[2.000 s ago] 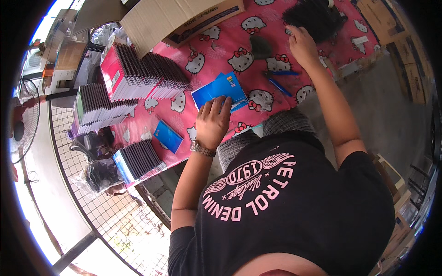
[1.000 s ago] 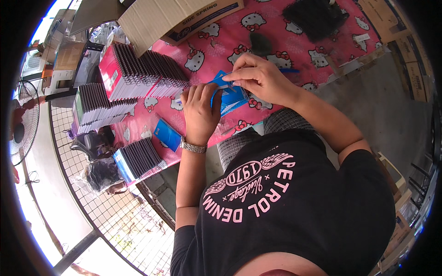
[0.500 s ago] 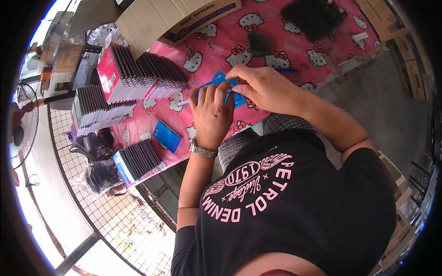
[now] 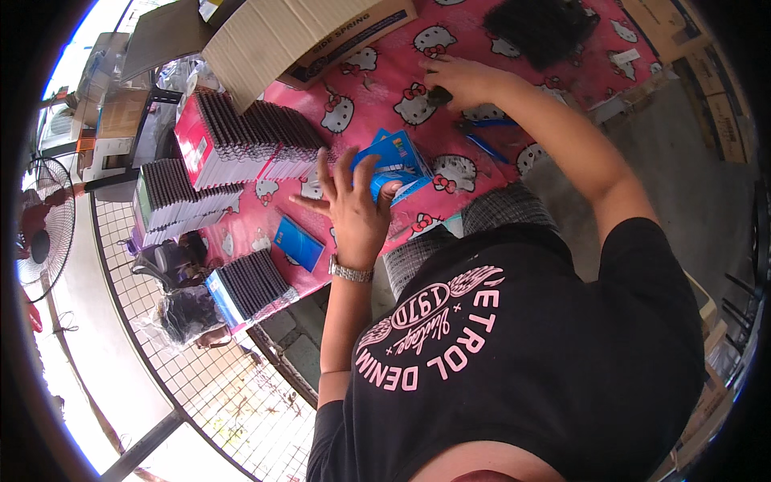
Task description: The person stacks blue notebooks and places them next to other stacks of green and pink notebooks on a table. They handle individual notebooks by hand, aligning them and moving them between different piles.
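Blue-covered notebooks or loose covers [image 4: 404,158] lie overlapped at the near edge of the pink table. My left hand [image 4: 357,205], with a metal-band watch at its wrist, hovers at their left side; its fingers are spread, and the thumb is near or touching a blue cover. Farther out, my right hand [image 4: 466,83] reaches over a small dark object [image 4: 439,96] on the table. Its fingers look stretched out and hide most of that object, whose kind I cannot make out. Right of the covers lies a blue-handled tool [image 4: 486,147], perhaps pliers.
Tall stacks of spiral-bound notebooks [image 4: 241,136] stand at the left, with a shorter stack [image 4: 250,285] nearer me. A single blue notebook [image 4: 299,243] lies between. A cardboard box [image 4: 345,40] stands at the back, and a black bristly pile [image 4: 542,32] sits far right.
My right hand has left the blue covers and moved away from me to the dark object. My left hand has lifted and spread its fingers, uncovering the blue covers and the blue-handled tool.
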### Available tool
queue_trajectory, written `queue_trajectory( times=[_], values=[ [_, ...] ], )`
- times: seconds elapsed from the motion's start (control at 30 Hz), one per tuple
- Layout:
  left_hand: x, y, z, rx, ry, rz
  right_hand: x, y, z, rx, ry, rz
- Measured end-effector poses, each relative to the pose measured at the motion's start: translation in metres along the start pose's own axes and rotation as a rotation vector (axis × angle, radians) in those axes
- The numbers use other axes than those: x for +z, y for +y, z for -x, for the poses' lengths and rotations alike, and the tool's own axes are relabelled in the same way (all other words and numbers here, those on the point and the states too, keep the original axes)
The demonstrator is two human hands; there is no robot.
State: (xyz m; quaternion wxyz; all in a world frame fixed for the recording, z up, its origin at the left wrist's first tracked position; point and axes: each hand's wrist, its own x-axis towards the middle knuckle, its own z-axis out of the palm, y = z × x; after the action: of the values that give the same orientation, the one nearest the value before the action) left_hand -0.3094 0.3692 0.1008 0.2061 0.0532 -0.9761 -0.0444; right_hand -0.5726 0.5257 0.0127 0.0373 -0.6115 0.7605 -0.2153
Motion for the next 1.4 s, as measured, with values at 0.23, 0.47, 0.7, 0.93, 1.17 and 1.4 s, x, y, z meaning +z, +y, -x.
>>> queue_trajectory(
  times=[0.23,0.47,0.7,0.93,1.17,1.4],
  values=[
    [0.012,-0.015,0.005,-0.091,0.033,0.257,-0.056,-0.091,-0.025,0.082,-0.466,-0.770],
    [0.012,-0.013,0.000,-0.051,0.042,0.278,-0.065,-0.091,-0.022,-0.019,-0.266,-0.741],
    [0.014,-0.015,-0.002,-0.068,0.079,0.299,-0.067,-0.094,-0.034,-0.049,-0.424,-1.284],
    [0.013,-0.015,-0.002,-0.093,0.077,0.319,-0.055,-0.094,-0.039,0.104,-0.446,-1.298],
    [0.005,-0.019,-0.010,-0.084,0.031,0.307,-0.055,-0.092,-0.046,0.051,-0.431,-1.521],
    [0.002,-0.044,-0.011,-0.180,-0.011,0.366,-0.058,-0.099,-0.073,0.071,-0.522,-1.004]
  ],
)
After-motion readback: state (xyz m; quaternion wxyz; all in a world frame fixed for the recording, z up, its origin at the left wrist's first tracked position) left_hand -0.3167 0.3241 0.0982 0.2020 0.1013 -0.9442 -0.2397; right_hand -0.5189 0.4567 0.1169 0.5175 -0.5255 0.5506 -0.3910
